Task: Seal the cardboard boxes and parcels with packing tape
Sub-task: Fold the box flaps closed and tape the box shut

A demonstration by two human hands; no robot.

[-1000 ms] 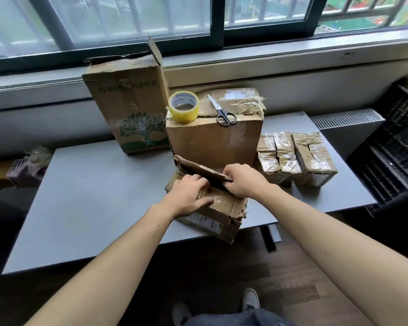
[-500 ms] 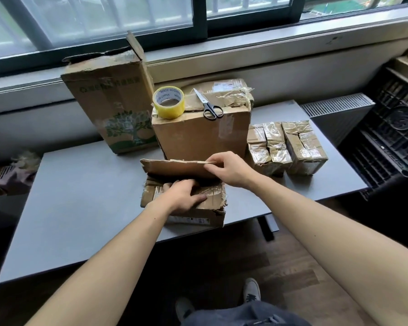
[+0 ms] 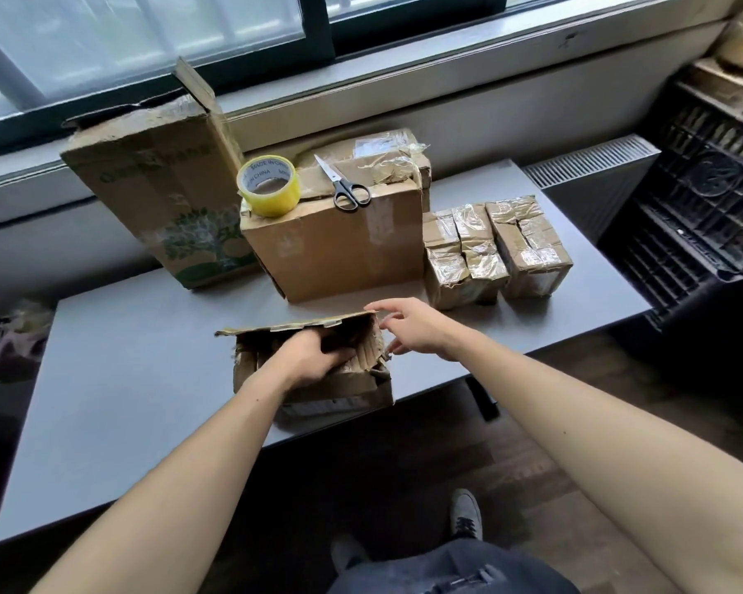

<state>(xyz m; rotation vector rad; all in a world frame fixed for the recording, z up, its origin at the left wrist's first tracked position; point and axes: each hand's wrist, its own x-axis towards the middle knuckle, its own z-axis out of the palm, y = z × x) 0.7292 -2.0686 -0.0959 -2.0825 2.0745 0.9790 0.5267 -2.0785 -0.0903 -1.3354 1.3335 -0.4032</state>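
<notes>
Probably light and limp, the torn box (image 3: 339, 385) sits beneath the left hand (image 3: 314, 358), whose fingers hide inside, grip untellable; the right hand (image 3: 419, 334) spreads empty beside its raised flap (image 3: 292, 327): hold firmer corners.

One roll of yellow packing tape (image 3: 269, 186) and one pair of scissors (image 3: 345, 185). Three larger cardboard boxes: the tall tree-printed box (image 3: 159, 195), the middle box (image 3: 339, 246) and the torn box (image 3: 339, 388). Three small tape-wrapped parcels (image 3: 477, 246) stand side by side, and a fourth, crumpled parcel (image 3: 378, 156) sits behind them, all on one table (image 3: 125, 379).
</notes>
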